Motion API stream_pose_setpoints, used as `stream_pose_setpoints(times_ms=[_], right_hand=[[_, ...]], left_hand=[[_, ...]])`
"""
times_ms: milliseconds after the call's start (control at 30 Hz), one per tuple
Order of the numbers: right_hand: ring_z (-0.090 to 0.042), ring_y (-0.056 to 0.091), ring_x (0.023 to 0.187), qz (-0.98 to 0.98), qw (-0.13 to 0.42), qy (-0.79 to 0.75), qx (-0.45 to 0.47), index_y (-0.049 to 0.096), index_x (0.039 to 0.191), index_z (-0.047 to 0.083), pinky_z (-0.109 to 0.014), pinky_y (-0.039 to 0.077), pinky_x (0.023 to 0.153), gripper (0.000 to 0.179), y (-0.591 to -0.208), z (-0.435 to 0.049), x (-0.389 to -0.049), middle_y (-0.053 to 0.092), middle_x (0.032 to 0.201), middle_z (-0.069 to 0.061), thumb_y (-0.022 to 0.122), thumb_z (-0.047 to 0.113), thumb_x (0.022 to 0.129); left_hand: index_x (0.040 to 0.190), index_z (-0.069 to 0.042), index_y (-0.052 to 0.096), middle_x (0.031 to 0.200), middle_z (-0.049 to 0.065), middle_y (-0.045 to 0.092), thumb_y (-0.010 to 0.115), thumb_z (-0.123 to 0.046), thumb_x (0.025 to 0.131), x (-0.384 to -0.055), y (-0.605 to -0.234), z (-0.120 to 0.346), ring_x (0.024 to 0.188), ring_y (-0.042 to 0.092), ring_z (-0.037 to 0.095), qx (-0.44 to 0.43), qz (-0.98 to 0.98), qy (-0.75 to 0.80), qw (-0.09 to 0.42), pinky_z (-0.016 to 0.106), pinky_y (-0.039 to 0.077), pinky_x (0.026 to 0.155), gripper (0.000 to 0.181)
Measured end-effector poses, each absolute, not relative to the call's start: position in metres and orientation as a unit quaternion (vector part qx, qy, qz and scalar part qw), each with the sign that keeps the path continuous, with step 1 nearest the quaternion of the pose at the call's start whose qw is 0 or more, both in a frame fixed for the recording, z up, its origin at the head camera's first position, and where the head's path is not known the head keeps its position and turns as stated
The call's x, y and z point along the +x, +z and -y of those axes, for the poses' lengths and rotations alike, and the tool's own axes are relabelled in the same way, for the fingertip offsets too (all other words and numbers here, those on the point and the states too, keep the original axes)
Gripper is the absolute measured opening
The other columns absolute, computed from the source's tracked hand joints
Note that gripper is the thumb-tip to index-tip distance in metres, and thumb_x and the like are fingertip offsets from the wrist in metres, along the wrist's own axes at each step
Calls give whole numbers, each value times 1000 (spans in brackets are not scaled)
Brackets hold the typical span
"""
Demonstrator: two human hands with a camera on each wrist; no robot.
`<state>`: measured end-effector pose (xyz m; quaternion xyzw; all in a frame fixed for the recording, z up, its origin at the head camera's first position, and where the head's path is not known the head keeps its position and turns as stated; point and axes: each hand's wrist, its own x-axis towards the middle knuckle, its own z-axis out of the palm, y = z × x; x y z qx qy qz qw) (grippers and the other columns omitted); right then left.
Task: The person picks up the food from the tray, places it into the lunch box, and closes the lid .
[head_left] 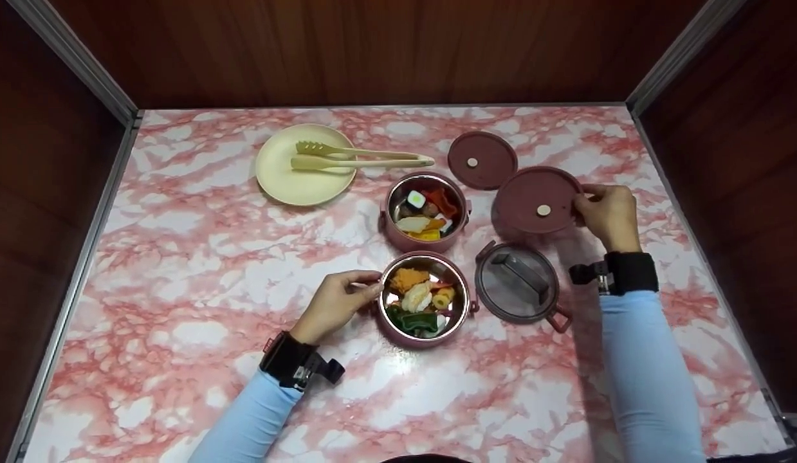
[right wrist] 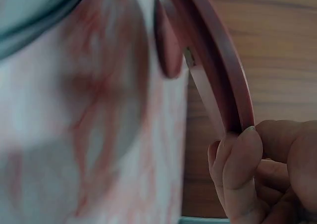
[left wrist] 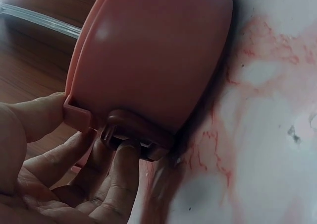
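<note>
Head view, right fingers (head_left: 586, 207) pinching round maroon lid (head_left: 532, 200), left fingers (head_left: 365, 296) holding pink bowl (head_left: 414, 343)

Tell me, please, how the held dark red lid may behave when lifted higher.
The held lid is probably stiff, as its disc shows no sag though the right grip pinches only one edge. Held so far off-centre, it may tilt.

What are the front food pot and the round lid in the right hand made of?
The front pot: likely smooth plastic outside, evenly pink with a soft sheen; inside probably polished metal, given its mirror-like shine. Round lid: perhaps matte plastic, judging by its dull, even dark-red surface.
</note>
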<state>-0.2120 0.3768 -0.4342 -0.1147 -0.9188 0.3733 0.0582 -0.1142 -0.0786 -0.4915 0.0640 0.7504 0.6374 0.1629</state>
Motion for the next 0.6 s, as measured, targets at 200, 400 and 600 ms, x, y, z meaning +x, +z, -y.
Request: stream_pose_setpoints(times_ms=[200,400,600], right_hand=[[-5,61,48,905,110,402,-87,70,119,0,-19,47,44,29,-424,-355,-191,70,75,-11,62,15,96],[-8,61,49,886,130,439,-74,71,120,2,-20,51,47,29,-416,-334,-166,69,73,-10,64,16,96],[-12,63,53,872,118,470,-69,70,122,5,-23,53,51,31,-416,-313,-141,70,77,-10,67,22,96]], left_hand=[[120,7,66,106,16,69,68,-6,93,-105,-461,75,88,67,32,60,-756,632,162,52,54,84,30],[120,6,66,110,18,68,69,-6,92,-110,-474,75,88,67,26,58,-765,622,158,50,54,85,31],[120,1,69,109,13,69,73,-13,91,-114,-492,77,86,67,22,58,-766,622,151,44,56,82,32]])
